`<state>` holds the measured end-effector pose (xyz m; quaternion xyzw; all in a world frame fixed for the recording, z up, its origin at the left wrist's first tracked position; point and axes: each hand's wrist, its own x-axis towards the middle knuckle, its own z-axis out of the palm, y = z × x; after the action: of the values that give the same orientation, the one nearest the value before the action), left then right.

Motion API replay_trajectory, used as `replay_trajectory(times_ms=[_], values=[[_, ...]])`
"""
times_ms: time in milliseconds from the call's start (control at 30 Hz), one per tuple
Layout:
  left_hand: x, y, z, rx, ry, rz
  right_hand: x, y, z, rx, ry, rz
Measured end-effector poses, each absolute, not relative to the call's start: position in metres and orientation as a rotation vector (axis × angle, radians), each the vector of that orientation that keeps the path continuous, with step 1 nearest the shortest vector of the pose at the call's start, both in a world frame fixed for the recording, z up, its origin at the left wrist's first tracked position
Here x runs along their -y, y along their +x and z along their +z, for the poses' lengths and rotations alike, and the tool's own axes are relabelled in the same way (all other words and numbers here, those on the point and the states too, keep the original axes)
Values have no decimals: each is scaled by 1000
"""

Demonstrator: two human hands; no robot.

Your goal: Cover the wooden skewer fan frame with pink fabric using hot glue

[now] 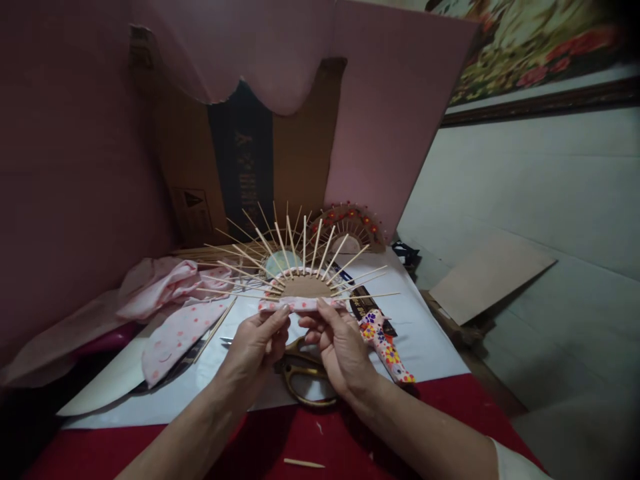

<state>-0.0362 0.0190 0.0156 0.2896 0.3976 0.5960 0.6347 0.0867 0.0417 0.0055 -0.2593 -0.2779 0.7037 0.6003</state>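
A half-round cardboard piece point(307, 287) edged with pink spotted cloth is held up over the table. Thin wooden sticks point(305, 243) fan out from its curved rim. My left hand point(264, 337) pinches the cloth along the straight lower edge, left of the middle. On the same edge, further right, my right hand point(336, 340) pinches the cloth between thumb and fingers. Beneath both hands lies a pair of scissors point(309, 393) with dark bronze handles, partly hidden by them. A glue gun point(385, 343) wrapped in flower-patterned covering rests right of my right hand.
Pink spotted cloth point(170, 283) is heaped at the left, with a cloth-covered half-round piece point(183, 337) before it. A decorated cardboard arch point(350, 223) leans at the back against a pink-lined cardboard box point(300, 153). One short stick point(304, 463) lies on the red cloth point(270, 433).
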Motion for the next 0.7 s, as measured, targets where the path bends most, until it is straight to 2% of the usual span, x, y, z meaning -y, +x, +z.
replay_trajectory(times_ms=[200,267,333,433,500,600,700], values=[[-19,-39,26,-963,611,1483,-39,87,4,1023,-698,1656],[-19,-41,31,-965,609,1548,-37,102,7,1296,-826,1530],[-17,-42,36,-961,622,1610,-32,126,12,1615,-984,1163],[-14,-43,40,-954,652,1703,-25,167,17,1972,-1315,321],[-13,-43,41,-946,682,1741,-21,189,14,2072,-1607,47],[-12,-41,40,-947,719,1765,-22,206,0,2171,-1863,35],[-13,-39,37,-981,726,1751,-28,212,-18,2127,-1798,145]])
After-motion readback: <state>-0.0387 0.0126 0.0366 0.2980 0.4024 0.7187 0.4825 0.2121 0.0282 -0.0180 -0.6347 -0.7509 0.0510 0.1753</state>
